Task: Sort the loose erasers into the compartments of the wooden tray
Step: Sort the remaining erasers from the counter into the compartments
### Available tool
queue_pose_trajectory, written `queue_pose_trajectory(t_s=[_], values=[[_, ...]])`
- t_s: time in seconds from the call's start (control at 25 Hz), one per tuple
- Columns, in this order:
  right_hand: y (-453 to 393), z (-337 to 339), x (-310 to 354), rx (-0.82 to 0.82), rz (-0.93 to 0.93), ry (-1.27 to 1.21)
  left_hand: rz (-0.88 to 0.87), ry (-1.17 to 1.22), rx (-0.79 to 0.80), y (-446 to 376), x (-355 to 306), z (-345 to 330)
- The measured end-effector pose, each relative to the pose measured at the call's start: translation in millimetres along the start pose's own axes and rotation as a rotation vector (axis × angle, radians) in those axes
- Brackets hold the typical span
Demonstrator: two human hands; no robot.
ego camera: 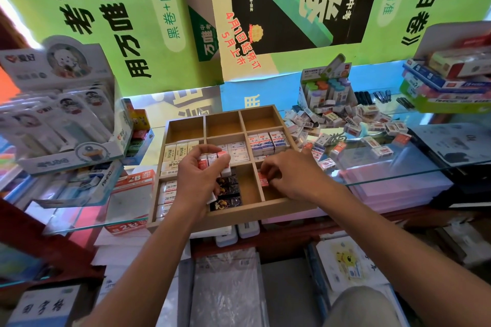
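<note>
the wooden tray [231, 216] sits at the middle of the frame on a glass counter [398, 175], its near edge hanging over the counter's front lip, and that overhang is the first worry: a downward press on the near rim could tip it and spill what is already sorted. the left hand [204, 172], just left of centre, has its fingers curled round a small clutch of red-and-white erasers [212, 163] held above the middle row of compartments; carrying several at once, one could slip out and drop among the black patterned erasers [227, 188] below, landing in the wrong section. the right hand [289, 180], right of centre, pinches a red-labelled eraser [263, 180] at the lower right compartment, seemingly seating it there; whether it is fully down i cannot tell, since the fingers cover much of it. the loose erasers [350, 130] still to sort lie heaped on the glass at the right of the frame, beside the tray's right wall, some close to the front edge of the glass, so a careless reach could knock them to the floor. the three compartments along the tray's far row stand empty, while the white erasers [170, 159] at the left and the blue-banded erasers [267, 142] at the right look neatly packed; similar-looking wrappers make a mix-up likely if labels are not checked.
</note>
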State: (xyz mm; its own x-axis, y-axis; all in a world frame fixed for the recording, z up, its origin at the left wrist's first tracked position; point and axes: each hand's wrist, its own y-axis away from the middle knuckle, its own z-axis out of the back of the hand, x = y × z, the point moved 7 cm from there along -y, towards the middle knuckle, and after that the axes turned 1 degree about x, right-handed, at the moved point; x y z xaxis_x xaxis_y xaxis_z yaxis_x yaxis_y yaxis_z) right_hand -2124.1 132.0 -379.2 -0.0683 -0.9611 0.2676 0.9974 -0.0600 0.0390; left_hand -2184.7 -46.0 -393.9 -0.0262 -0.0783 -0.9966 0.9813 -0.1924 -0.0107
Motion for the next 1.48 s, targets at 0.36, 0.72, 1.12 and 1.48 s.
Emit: queue_pose_trajectory(t_s=[0.36,0.72,1.12,1.48], values=[[12,30,39,-0.126,0.259,-0.702,-0.144,0.157,0.099,18,-36,-21],[17,25,17,-0.137,0.213,-1.126,-0.11,0.225,0.11,26,-45,-34],[20,12,12,-0.035,0.145,-1.323,-0.098,0.169,0.086,30,-45,-42],[13,31,-28,-0.237,-0.169,-1.426,0.041,0.251,0.005,24,-19,-44]])
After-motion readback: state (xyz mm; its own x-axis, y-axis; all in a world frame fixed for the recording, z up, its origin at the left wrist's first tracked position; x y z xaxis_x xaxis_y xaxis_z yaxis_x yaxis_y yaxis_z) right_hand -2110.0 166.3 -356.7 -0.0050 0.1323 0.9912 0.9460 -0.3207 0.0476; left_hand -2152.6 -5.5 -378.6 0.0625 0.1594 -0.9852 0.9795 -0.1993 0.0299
